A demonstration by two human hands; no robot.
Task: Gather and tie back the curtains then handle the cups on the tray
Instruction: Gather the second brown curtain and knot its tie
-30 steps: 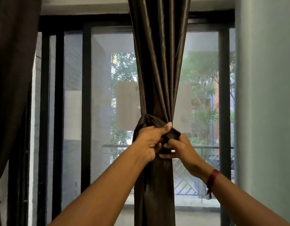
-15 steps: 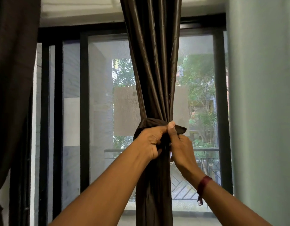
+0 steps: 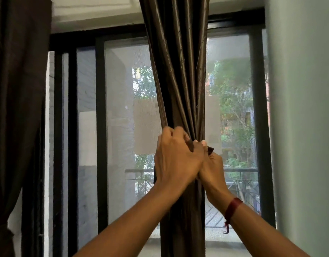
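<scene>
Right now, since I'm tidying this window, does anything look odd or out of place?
Only a pale rectangular patch on the mesh window screen, behind the gathered dark brown satin curtain; it hides the trees there. Nothing looks torn.

Black-framed window (image 3: 100,127), balcony railing (image 3: 239,170) and green trees (image 3: 234,86) outside, pale wall (image 3: 304,108) at right

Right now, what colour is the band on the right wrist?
The wrist band is dark red; head view shows it best.

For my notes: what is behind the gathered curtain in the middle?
Behind the gathered curtain is a black-framed window, with balcony railing and trees outside. The part directly behind the fabric is covered. Left hand and right hand grip it.
</scene>
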